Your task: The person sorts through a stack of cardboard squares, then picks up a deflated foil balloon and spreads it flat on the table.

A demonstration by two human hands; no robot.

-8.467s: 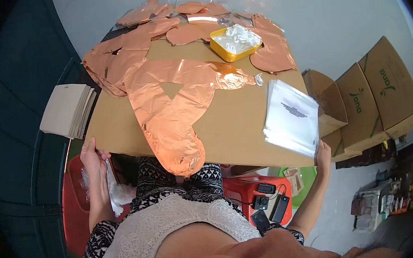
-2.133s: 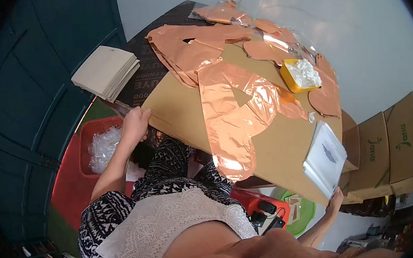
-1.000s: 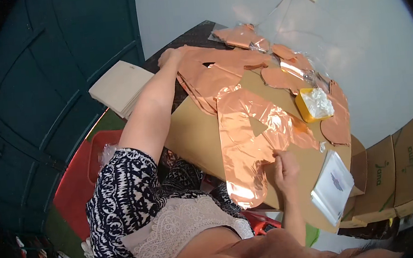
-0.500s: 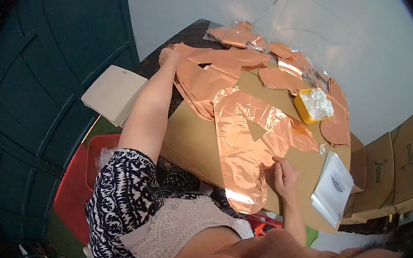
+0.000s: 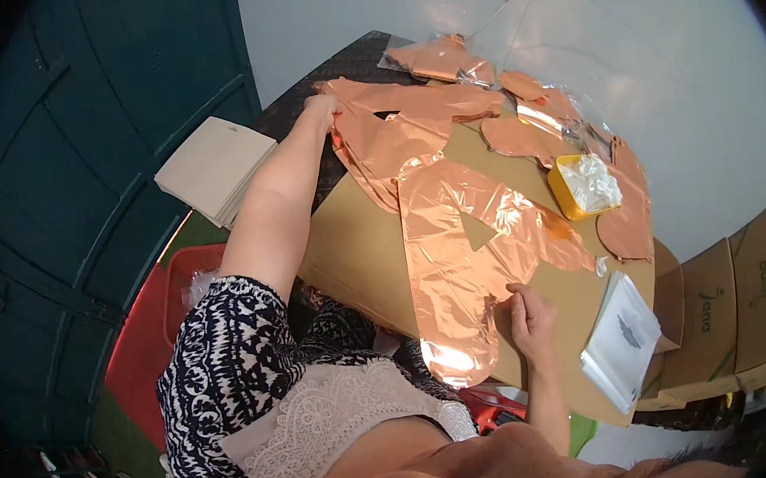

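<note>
A flat, shiny rose-gold foil balloon (image 5: pixel 443 252) with a triangular cutout lies across the cardboard-covered table, its rounded end hanging over the near edge. Beyond it, to the left, rests a stack of similar foil balloons (image 5: pixel 401 133). My left hand (image 5: pixel 322 109) reaches out to the stack's far left edge, its fingers closed on the foil there. Close to my body, my right hand (image 5: pixel 534 319) lies by the right edge of the nearer balloon. Its fingers are curled in against the foil's edge, and what they pinch, if anything, is hidden.
More foil balloons (image 5: pixel 520 140), some in clear bags, lie along the wall side. A yellow tub (image 5: pixel 571 200) holds white, crumpled plastic. Printed clear bags (image 5: pixel 625 345) sit at the table's right, cardboard boxes (image 5: pixel 704 316) beyond. Beige sheets (image 5: pixel 217 167) are stacked left, above a red basket (image 5: pixel 186 283).
My left hand has shifted slightly nearer and to the right along the stack's edge, and the foil there has moved a little. My right hand stays almost in place.
</note>
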